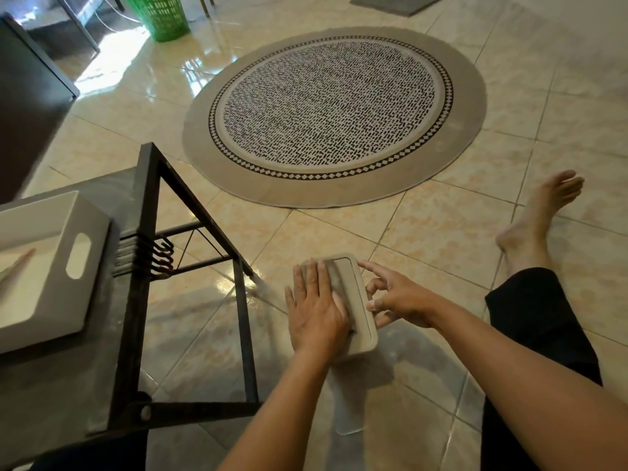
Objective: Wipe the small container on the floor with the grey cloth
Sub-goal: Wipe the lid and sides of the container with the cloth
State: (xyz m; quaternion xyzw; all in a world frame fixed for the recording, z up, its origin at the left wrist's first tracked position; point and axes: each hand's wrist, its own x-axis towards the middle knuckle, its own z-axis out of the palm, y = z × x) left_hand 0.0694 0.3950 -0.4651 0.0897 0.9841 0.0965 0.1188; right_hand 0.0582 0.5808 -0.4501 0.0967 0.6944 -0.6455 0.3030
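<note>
A small beige container (361, 300) with a lid stands on the tiled floor in front of me. My left hand (314, 309) lies flat on its top and presses the grey cloth (338, 278) against the lid; most of the cloth is hidden under the palm. My right hand (396, 299) holds the container's right side, with thumb and fingertips touching its edge.
A low black metal-framed table (146, 266) stands to the left, with a white tray (78, 232) on it. A round patterned rug (334, 113) lies ahead. My bare leg and foot (540, 212) stretch out on the right. A green basket (158, 15) stands far back.
</note>
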